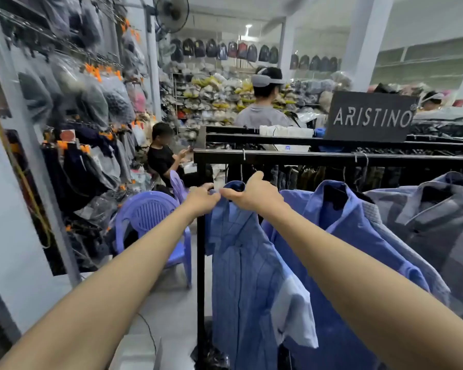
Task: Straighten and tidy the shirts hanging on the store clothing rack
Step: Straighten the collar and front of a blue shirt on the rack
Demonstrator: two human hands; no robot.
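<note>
A black clothing rack [332, 157] crosses the middle of the view, with shirts hanging from its bar. At its left end hangs a blue striped shirt [241, 263]. My left hand [202, 200] pinches the left side of its collar. My right hand [251, 194] grips the collar and shoulder on the right side. To the right hang a plain blue shirt [353, 236] and a grey-blue checked shirt [439, 231], their collars open toward me.
A purple plastic chair [150, 217] stands left of the rack post. Bagged goods hang on the left wall [86, 102]. A seated person [163, 158] and a standing person [265, 108] are behind the rack. A black ARISTINO sign [372, 117] sits on the far rack.
</note>
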